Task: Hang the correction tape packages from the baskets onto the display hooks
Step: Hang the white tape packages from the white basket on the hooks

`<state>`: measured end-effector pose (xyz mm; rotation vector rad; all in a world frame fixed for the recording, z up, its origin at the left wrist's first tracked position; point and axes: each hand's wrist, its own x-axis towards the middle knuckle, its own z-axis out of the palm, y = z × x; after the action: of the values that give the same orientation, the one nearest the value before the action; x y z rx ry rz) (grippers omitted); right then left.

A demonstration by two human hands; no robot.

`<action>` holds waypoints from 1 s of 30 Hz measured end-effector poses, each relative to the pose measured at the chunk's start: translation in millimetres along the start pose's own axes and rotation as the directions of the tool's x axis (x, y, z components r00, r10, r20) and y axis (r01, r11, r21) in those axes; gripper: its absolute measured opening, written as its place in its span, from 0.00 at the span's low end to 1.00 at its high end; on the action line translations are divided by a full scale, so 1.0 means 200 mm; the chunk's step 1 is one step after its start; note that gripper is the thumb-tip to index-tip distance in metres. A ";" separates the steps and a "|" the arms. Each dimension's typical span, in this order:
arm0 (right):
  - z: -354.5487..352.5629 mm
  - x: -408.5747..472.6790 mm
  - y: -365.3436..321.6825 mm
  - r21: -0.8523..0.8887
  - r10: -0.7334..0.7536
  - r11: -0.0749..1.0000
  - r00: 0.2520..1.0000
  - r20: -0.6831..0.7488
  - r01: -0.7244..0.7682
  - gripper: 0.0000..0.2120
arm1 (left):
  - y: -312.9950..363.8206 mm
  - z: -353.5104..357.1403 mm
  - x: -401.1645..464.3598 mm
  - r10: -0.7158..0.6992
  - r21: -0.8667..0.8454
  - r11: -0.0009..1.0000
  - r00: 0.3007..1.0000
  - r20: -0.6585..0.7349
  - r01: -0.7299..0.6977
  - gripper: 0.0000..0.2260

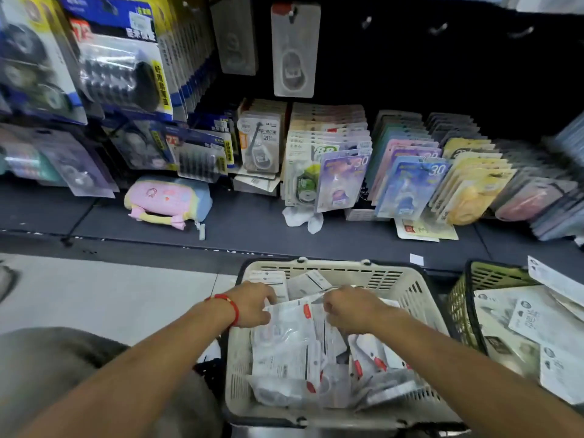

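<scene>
left hand (252,303), red cord bracelet (228,306), fingers curled on glossy flat packages (284,346) | right hand (349,309) pinching package edge | packages piled in slotted cream plastic basket (407,289), count unclear | second basket (467,311), green mesh, right | one clear pack hangs on hook (294,12)

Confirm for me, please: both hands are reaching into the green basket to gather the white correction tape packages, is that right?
Not quite. The head view shows both the left hand and right hand in the beige basket, gathering white correction tape packages. The green basket stands beside it, untouched.
</scene>
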<state>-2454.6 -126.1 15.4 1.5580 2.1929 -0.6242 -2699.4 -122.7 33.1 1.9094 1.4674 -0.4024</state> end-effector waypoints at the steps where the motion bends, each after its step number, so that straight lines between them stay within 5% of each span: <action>1: 0.10 -0.01 -0.04 -0.039 -0.002 0.999 0.999 -0.038 0.001 0.15 | 0.01 0.12 0.01 -0.007 -0.050 0.999 1.000 -0.017 0.006 0.20; 5: 0.41 -0.03 -0.19 -0.159 0.021 0.986 0.991 -0.135 -0.043 0.29 | 0.05 0.50 0.04 0.014 -0.107 0.994 1.000 -0.012 -0.015 0.31; 13: 0.66 -0.06 -0.33 0.140 0.281 0.958 0.912 -0.299 -0.249 0.31 | 0.00 0.62 0.09 -0.038 -0.272 0.962 0.990 -0.134 0.000 0.30; 17: 0.63 -0.07 -0.28 0.455 0.289 0.884 0.890 -0.354 -0.107 0.23 | 0.01 0.59 0.08 -0.060 -0.322 0.946 0.963 -0.263 -0.029 0.36; 20: 0.55 -0.08 -0.24 0.669 0.297 0.743 0.878 -0.375 0.034 0.18 | 0.02 0.53 0.07 -0.082 -0.300 0.954 0.948 -0.308 -0.015 0.31; 25: 0.44 -0.12 -0.13 0.855 0.438 0.490 0.800 -0.410 0.169 0.14 | 0.04 0.40 0.02 -0.121 -0.616 0.775 0.922 -0.368 -0.144 0.25; 30: 0.51 -0.13 -0.12 0.607 0.353 0.790 0.874 -0.334 -0.086 0.10 | 0.02 0.36 0.01 -0.210 -0.668 0.732 0.888 -0.408 -0.134 0.20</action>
<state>-2463.5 -208.9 -51.8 2.4478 2.1622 -1.0169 -2682.9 -170.3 -17.8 1.3919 1.6406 0.5777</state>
